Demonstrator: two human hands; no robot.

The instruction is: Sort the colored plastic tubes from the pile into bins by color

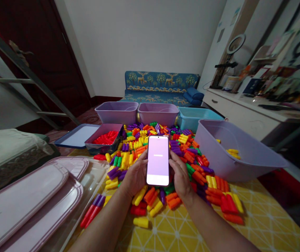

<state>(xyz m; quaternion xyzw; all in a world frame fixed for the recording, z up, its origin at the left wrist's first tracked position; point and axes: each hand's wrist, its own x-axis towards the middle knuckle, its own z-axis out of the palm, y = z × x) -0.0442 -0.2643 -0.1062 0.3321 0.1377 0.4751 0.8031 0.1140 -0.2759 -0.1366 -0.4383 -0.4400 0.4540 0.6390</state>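
A smartphone with a lit pale purple screen is held upright between both hands, above a spread of colourful plastic pieces. My left hand grips its left edge, and my right hand grips its right edge. Under and around the hands lie red, orange, yellow, green and purple pieces, among them a yellow piece near the front. At the right, a large purple bin has a few yellow pieces inside. Red pieces fill a small box at the left.
Two purple bins and a blue bin line the back of the yellow patterned table. Pink lids lie at the left beside a clear lid. Beyond are a blue sofa, a ladder and a white dresser.
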